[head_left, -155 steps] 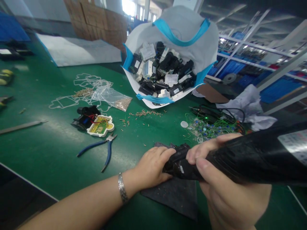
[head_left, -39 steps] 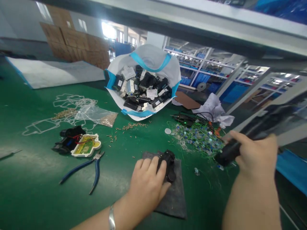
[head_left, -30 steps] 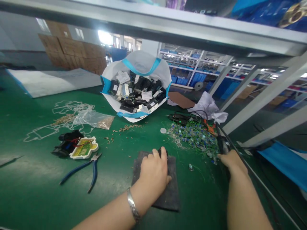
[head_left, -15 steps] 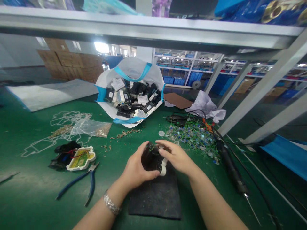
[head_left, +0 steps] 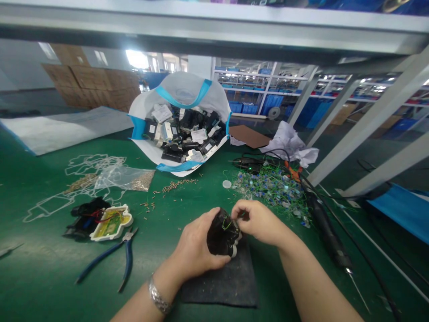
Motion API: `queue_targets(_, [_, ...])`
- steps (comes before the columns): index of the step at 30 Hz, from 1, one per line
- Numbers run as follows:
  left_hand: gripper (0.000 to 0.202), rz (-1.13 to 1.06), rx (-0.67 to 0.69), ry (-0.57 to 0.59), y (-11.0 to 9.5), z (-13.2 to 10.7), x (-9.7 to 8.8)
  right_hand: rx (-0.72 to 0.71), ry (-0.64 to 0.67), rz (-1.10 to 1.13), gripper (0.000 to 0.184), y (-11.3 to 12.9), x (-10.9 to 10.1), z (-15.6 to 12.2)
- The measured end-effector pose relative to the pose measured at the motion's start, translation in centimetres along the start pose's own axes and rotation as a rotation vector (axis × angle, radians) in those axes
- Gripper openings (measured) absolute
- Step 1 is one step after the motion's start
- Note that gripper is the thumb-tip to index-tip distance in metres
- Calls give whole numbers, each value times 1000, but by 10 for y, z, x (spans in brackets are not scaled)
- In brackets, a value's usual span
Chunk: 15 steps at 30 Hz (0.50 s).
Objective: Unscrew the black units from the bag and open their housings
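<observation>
My left hand (head_left: pixel 196 243) is wrapped round a black plastic housing (head_left: pixel 217 237) with a white part along its right side. The hollow inside of the housing faces up, and a thin green wire (head_left: pixel 226 224) loops at its top. At the upper right edge of the housing, the fingers of my right hand (head_left: pixel 259 223) are pinched together; whatever lies between the fingertips is hidden. A dark mat (head_left: pixel 219 288) lies beneath both hands. To the left are blue-handled pliers (head_left: pixel 126 255) and an opened black-and-white unit (head_left: pixel 112 223) with red wires and a circuit board.
A white bag (head_left: pixel 140 105) full of black and white units stands at the back. Small screws (head_left: pixel 176 184) lie scattered before it. To the right are a heap of green-wired parts (head_left: pixel 271 188), a black electric screwdriver (head_left: pixel 330 237) and metal frame legs (head_left: pixel 378 112).
My right hand has drawn back from over the housing to its right edge, its fingers now pinched. The housing has tilted, showing more of its inside. The camera view has shifted slightly.
</observation>
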<state>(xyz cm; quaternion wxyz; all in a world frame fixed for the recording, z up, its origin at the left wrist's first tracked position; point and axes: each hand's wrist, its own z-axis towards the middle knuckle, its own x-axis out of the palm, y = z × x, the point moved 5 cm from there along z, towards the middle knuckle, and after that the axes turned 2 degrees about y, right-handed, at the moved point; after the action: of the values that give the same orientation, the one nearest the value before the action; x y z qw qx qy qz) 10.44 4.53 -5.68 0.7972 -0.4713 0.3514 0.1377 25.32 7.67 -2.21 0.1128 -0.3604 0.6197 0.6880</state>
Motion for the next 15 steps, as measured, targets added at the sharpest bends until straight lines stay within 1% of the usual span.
queue_targets(3, [82,-30,-14,-3,0,0,0,65,-45,62,20,-11,-4,4])
queue_targets(6, [82,-75,-26,-5,2,0,-1,81,-67,149,22,-15,-4,7])
queue_targets(9, [82,-146,-64,3,6,0,-4,80,-51,298,16,-19,4,10])
queue_targets(12, [85,-224,-107,38,12,1,-4,88,-39,504,8,-25,15,15])
queue_targets(15, [86,-223,-109,70,16,1,-3,102,-45,684,10,-27,24,19])
